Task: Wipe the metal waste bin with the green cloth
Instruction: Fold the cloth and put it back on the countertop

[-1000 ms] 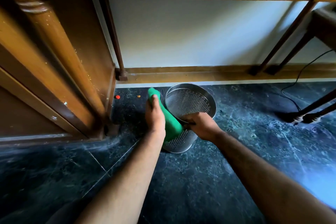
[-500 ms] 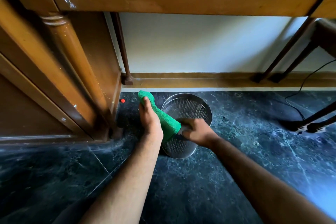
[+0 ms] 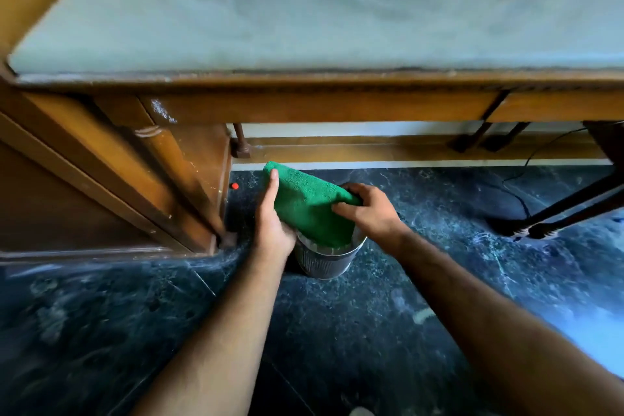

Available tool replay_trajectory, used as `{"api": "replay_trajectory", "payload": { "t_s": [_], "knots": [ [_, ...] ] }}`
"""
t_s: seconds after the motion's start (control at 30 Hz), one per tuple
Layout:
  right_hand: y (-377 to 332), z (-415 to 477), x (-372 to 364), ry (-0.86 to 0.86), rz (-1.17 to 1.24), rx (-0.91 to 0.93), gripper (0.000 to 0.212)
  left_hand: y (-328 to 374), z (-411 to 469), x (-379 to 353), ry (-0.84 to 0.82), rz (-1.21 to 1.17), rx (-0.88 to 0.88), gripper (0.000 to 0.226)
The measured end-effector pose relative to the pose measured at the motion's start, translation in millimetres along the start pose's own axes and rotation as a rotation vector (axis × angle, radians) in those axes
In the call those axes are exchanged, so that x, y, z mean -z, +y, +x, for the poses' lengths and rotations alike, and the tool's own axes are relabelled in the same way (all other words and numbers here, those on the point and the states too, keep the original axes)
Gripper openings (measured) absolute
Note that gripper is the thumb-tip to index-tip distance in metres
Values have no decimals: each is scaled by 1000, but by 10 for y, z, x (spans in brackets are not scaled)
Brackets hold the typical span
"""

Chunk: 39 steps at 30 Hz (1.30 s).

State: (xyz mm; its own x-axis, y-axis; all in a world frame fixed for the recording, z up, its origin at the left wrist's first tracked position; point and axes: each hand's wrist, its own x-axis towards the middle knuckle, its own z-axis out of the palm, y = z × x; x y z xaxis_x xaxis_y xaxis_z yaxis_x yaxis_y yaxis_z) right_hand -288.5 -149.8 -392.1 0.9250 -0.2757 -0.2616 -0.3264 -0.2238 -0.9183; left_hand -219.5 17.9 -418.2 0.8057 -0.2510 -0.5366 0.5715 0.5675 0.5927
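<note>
my left hand (image 3: 271, 230) holds the cloth (image 3: 312, 208) along its left edge, thumb up the side and fingers curled under it, clamped on the fabric. my right hand (image 3: 369, 213) grips the cloth's right end, fingers closed over the top of it at the far side of the bin (image 3: 324, 258). the cloth is folded into a thick green pad and lies tilted across the mouth of the bin, its high end toward the wall and its low end dipping inside the near rim. it covers nearly all of the opening, so only the near rim and the ribbed metal wall below show. whether my right fingers also touch the far rim i cannot tell.

the bin stands upright on the dark marbled floor (image 3: 337, 331), just beside the foot of a wooden leg (image 3: 175, 179) on my left. a small red dot (image 3: 234, 185) lies on the floor near that leg. above is a table (image 3: 320, 105) with a grey top, and along the wall runs a wooden skirting (image 3: 388, 152). a black cable (image 3: 516, 192) trails over the floor well to the right, near dark furniture legs (image 3: 567, 209).
</note>
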Motion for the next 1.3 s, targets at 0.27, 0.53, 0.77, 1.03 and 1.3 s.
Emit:
{"api": "replay_trajectory", "payload": {
  "t_s": [0.27,0.53,0.77,1.03,1.3],
  "knots": [
    [-1007,-470,575,16,422,-285,41,751,-1028,-380,58,198,151,49],
    [-2190,-948,1199,-197,688,-430,48,1448,-1910,-1185,-30,287,128,37],
    [-3062,-906,1674,-208,455,-452,25,2098,-2261,-1794,-48,422,66,42],
    [-3782,-307,1766,-146,305,-352,27,2892,-1884,-2318,89,886,-129,13],
    [-3908,240,1716,138,59,-378,33,3250,-1251,-2489,67,1205,-180,19]
  ]
}}
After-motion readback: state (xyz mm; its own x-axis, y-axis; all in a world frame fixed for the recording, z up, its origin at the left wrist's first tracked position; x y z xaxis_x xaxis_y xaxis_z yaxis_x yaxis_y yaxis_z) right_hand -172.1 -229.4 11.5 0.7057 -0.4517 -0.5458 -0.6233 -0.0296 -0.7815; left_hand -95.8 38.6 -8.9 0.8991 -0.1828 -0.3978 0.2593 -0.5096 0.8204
